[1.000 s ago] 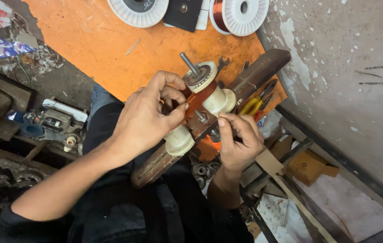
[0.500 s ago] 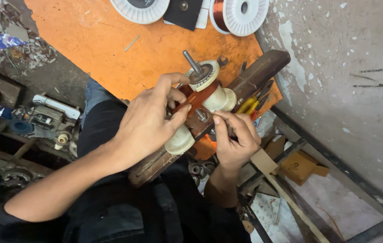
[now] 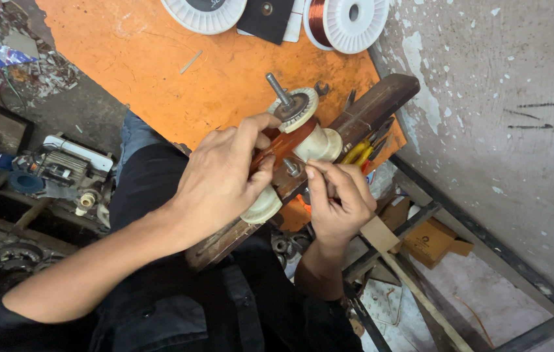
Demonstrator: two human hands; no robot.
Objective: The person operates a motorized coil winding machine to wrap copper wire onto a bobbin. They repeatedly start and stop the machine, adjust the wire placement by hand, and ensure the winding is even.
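Head view, looking down on both hands over an orange-painted worktop [image 3: 160, 72]. Left hand [image 3: 221, 179] is curled round a cream plastic winding bobbin w/ a reddish-brown copper-wire core [image 3: 287, 146]; thumb and fingers press on the core, so the hand is closed and gripping it. Bobbin sits on a grey steel spindle [image 3: 277, 89] fixed across a long dark-brown wooden block [image 3: 362, 111], which runs from the person's lap up toward the worktop edge. Right hand [image 3: 339, 199] is pinched shut just beside the bobbin's lower flange, fingertips [image 3: 313, 175] touching at the block; what they pinch is too small to tell, prob. a fine wire end.

Judged risks: the wire, if that's what it is, looks thin enough to snap or kink if the right hand pulls too hard or at an angle. If the left-hand grip slackens, the bobbin could turn on the spindle and the turns loosen or overlap. The block rests partly on the lap, not clamped as far as can be seen, so it could tip or slide w/ a sideways push. Yellow- and red-handled pliers [image 3: 360, 153] lie just beside the right hand and could get knocked off the edge.

Farther off: a white spool of copper wire [image 3: 345, 23], a second white spool [image 3: 202, 13], a brown cardboard box [image 3: 430, 241] below.
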